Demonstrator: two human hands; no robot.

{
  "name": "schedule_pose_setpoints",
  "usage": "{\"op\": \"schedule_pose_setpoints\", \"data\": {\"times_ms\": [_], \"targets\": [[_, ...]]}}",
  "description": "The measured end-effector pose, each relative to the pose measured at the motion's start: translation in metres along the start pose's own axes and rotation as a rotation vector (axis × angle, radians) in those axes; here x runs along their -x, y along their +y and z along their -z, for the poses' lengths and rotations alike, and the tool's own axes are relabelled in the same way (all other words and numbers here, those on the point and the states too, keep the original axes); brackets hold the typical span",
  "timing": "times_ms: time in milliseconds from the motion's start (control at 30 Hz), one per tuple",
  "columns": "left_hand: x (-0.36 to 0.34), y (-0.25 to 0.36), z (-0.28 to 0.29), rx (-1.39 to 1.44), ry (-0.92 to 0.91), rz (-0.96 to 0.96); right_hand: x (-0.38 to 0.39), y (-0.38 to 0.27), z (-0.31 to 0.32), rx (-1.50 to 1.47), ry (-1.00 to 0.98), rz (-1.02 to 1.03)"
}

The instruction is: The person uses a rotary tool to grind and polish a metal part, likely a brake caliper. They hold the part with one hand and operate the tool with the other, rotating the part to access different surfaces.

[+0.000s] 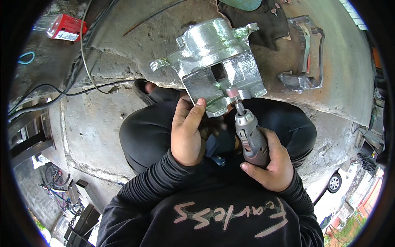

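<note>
A silver cast metal caliper housing [214, 43], with a rectangular opening and side lugs, is raised in the middle of the view. My left hand [189, 131] grips its lower left edge, thumb on top and fingers partly hidden. My right hand [271, 164] is wrapped round a grey rotary tool [249, 136]. The tool's small pink grinding bit [231, 92] is at the housing's lower edge, by a notch; whether they touch I cannot tell.
A metal bracket [317, 57] and dark cloth [263, 24] lie on the concrete ledge [341, 99]. Cables, a plastic bottle [68, 29] and a blue loop [25, 58] are upper left. My legs are folded beneath. A bicycle [55, 177] and white car [341, 189] stand at the sides.
</note>
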State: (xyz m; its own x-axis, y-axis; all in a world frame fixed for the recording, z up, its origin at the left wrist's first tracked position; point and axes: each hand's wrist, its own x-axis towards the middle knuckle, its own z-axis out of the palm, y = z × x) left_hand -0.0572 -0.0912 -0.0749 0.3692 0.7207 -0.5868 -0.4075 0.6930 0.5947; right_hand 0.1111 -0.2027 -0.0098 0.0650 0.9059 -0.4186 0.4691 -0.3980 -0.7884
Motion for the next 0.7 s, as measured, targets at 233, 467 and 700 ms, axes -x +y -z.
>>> {"op": "schedule_pose_setpoints", "data": {"times_ms": [233, 467, 700], "targets": [[0.0, -0.003, 0.006, -0.028, -0.043, -0.007, 0.002, -0.016, 0.006, 0.313, 0.041, -0.002], [0.001, -0.003, 0.015, 0.036, -0.103, 0.03, 0.0, -0.022, -0.011, 0.477, 0.085, -0.048], [0.001, 0.002, 0.015, 0.024, -0.117, 0.07, 0.002, -0.033, -0.017, 0.575, 0.092, -0.141]]}}
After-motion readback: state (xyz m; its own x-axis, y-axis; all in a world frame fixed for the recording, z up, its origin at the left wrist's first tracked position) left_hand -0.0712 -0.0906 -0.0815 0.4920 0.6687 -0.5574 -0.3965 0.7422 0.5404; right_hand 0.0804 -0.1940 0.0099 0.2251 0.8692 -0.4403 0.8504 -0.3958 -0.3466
